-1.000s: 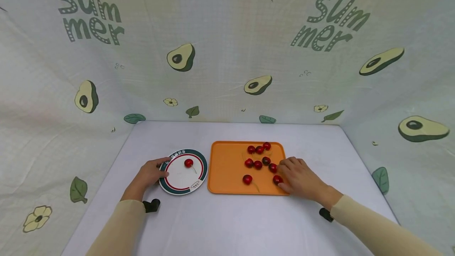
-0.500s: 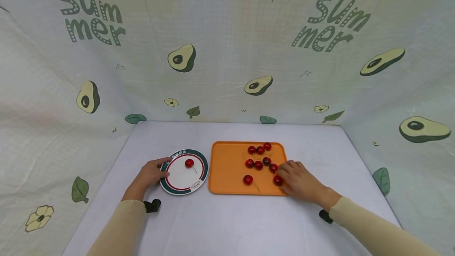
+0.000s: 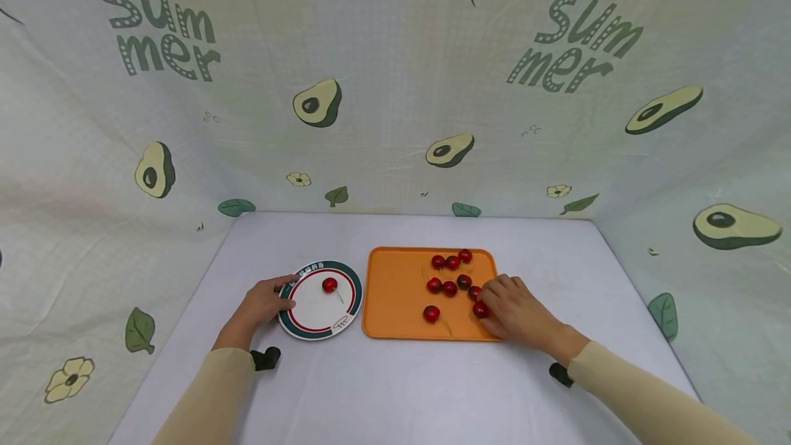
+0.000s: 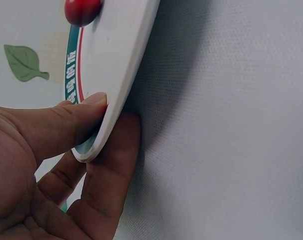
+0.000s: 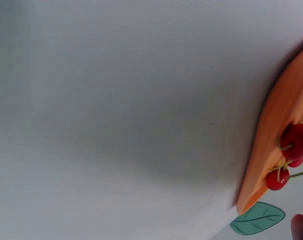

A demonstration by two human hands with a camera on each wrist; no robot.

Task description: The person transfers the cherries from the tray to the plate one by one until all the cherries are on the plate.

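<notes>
My left hand point(image 3: 262, 302) pinches the left rim of a white plate point(image 3: 309, 311) with a green and red border. In the left wrist view the thumb point(image 4: 76, 117) lies on top of the rim and fingers are beneath it. One red cherry point(image 3: 329, 285) with a stem lies on the plate. At the right edge of an orange tray point(image 3: 392, 287), my right hand point(image 3: 516, 311) pinches a dark red cherry point(image 3: 480, 310) between thumb and fingers. The right wrist view shows only a fingertip point(image 5: 300, 227) of that hand, and the pinched cherry cannot be made out there.
Several other cherries lie on the tray, one front cherry point(image 3: 431, 314) apart from the back cluster point(image 3: 453, 263). Plate and tray stand side by side on a white table point(image 3: 383, 390). A patterned cloth point(image 3: 383, 88) hangs behind and at both sides.
My right hand has shifted slightly left, and the cherry at its fingertips has moved a little up and left in the head view. The left hand and plate have stayed put.
</notes>
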